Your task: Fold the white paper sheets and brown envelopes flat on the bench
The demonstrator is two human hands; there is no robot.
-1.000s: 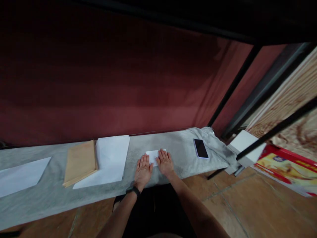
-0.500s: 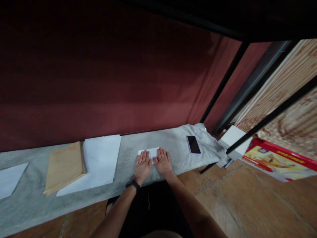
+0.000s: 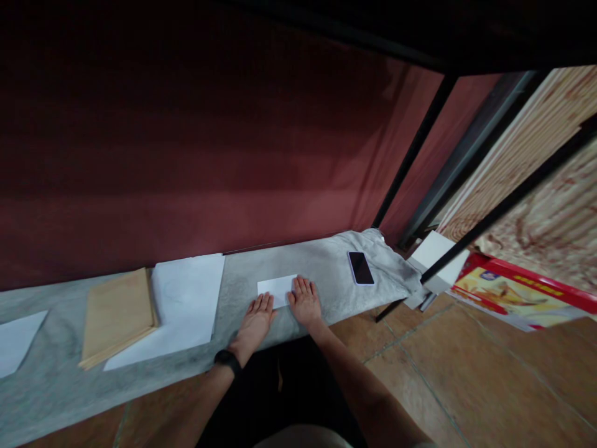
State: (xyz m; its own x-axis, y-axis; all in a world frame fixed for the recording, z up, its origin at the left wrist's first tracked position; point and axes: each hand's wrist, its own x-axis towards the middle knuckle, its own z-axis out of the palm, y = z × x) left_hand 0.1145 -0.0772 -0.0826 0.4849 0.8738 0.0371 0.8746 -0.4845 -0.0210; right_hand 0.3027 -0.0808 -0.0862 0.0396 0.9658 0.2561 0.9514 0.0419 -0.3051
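Observation:
A small white piece of paper [image 3: 278,287], which looks folded, lies on the grey cloth of the narrow table [image 3: 242,311]. My left hand [image 3: 258,318] rests flat at its lower left corner, fingers stretched out. On the paper's right edge my right hand [image 3: 305,302] presses flat, its fingers straight and pointing away from me. Most of the paper shows between the two hands. A black band sits on my left wrist.
To the left lie a stack of white sheets [image 3: 191,305], a pile of brown envelopes [image 3: 116,314] and another white sheet [image 3: 18,342]. A phone [image 3: 360,268] lies to the right. Beyond the table end are a white box [image 3: 438,255] and a red-yellow carton [image 3: 517,292].
My left hand has slid toward me and slightly left, uncovering more of the paper. My right hand stays at the right edge. The view has shifted a little.

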